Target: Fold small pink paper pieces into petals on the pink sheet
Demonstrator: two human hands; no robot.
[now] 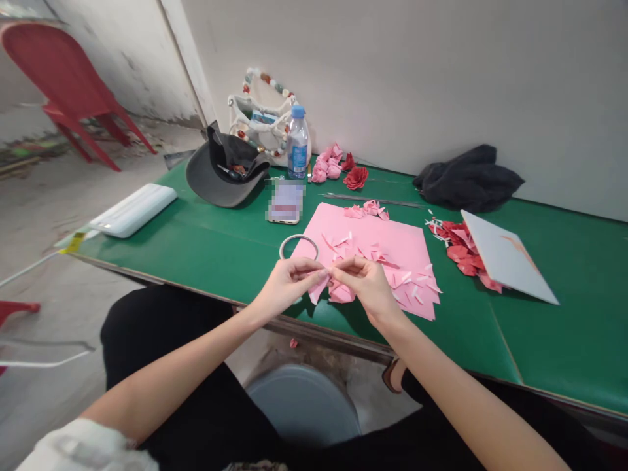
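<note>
My left hand [294, 280] and my right hand [360, 281] meet above the near edge of the table, fingertips together. Both pinch a small piece of pink paper [318, 292], which hangs below the left fingers; the fingers partly hide it. Behind and under the hands lie pink paper sheets [387, 229], strewn with pink paper scraps and white strips [415, 288]. A roll of tape or ring [281, 248] lies at the sheets' left edge, just beyond my left hand. Folded pink pieces [370, 209] sit at the sheets' far edge.
On the green table [220, 252] are a white device [135, 209], a grey cap [223, 173], a phone [285, 201], a water bottle [297, 144], paper flowers [356, 177], thin wires [370, 199], a black cloth [468, 178] and a white board [507, 255] over red paper pieces [461, 255].
</note>
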